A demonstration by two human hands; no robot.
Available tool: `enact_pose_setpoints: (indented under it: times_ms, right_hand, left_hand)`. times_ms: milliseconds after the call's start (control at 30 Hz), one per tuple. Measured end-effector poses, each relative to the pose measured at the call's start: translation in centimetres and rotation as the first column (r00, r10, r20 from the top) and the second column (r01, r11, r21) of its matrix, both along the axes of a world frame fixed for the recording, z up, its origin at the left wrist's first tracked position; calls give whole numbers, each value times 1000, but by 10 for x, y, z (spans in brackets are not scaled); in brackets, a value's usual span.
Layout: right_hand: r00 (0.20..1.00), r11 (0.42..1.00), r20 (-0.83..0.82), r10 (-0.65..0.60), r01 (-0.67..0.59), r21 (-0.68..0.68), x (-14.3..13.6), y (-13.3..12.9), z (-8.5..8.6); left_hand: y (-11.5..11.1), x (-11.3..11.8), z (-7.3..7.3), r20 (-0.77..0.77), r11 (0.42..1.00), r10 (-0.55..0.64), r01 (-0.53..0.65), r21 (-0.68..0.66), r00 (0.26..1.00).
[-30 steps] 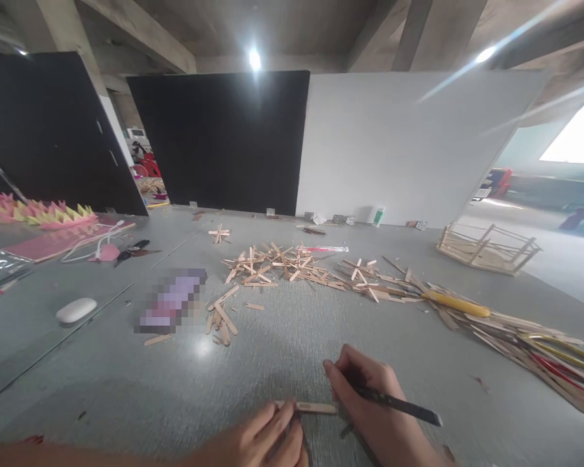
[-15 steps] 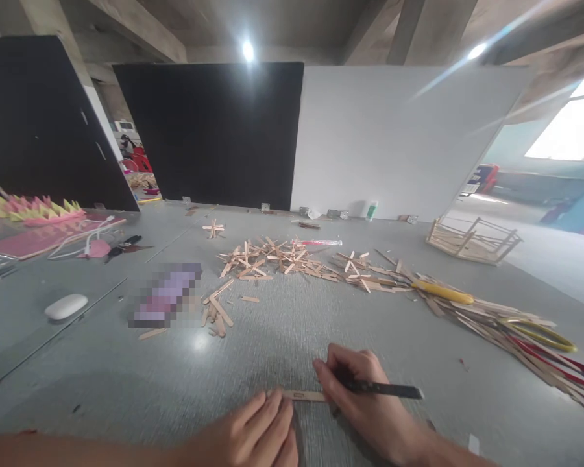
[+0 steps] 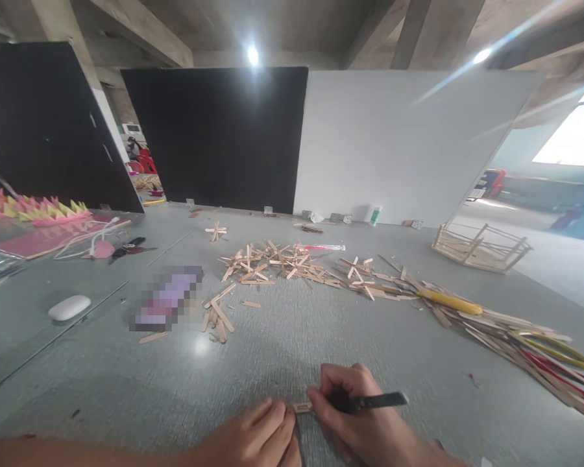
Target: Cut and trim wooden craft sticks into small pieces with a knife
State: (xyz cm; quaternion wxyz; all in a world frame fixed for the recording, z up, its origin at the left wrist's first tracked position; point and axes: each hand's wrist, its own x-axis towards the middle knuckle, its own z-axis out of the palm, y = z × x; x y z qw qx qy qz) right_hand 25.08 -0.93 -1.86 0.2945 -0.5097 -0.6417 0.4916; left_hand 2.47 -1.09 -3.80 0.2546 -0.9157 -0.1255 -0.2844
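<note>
Head view: left hand [image 3: 270,433] holds one wooden stick [image 3: 302,408], right hand [image 3: 353,408] grips one dark tool [image 3: 383,400].

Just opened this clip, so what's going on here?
A person works at a grey table. Their left hand steadies a flat wooden stick with a small rectangular outline on its face. The right hand grips a dark pen-like tool at the stick's other end; its tip is hidden. Beyond lie a scattered pile of wooden sticks and, at right, a yellow-handled tool.
</note>
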Motion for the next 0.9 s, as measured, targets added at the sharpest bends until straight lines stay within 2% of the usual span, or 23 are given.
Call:
enact_pose_setpoints:
  times_ms: [267, 400, 700, 767, 900]
  right_hand:
    - [999, 1000, -48, 25, -25, 1, 3, 0, 0]
    - [998, 999, -63, -24, 23, -22, 3, 1, 1]
    - [988, 990, -79, -134, 136, 23, 6, 2, 4]
    - [991, 988, -50, -124, 128, 84, 8, 1, 3]
    - [990, 955, 102, -96, 62, 290, 10, 0, 5]
  left_hand:
    - [1, 0, 2, -13, 1000, -22, 22, 7, 1000]
    - [0, 0, 4, -6, 1000, -8, 8, -15, 1000]
    - [1, -2, 9, -7, 999, -23, 23, -40, 1000]
    - [0, -2, 10, -3, 998, -30, 30, -62, 1000]
    - [-2, 0, 15, 31, 992, -31, 34, -120, 999]
